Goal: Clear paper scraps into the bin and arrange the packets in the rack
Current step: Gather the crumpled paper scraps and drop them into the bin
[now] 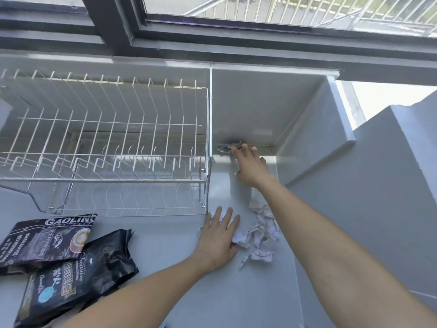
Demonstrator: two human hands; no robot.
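White counter [165, 245] runs below a dark-framed window [260, 17], with a white wire dish rack [106, 147] standing on its left part. Left hand [218, 237] lies flat with straight fingers on a piece of crumpled white paper, at the left edge of a heap of paper scraps [262, 230] near the rack's right front corner. Right hand [250, 166] reaches to the back wall, fingers stretched and relaxed, fingertips touching a small grey scrap [225, 148] at the corner seam; whether it pinches the scrap cannot be told. Two dark coffee packets [61, 256] lie overlapping on the counter in front of the rack.
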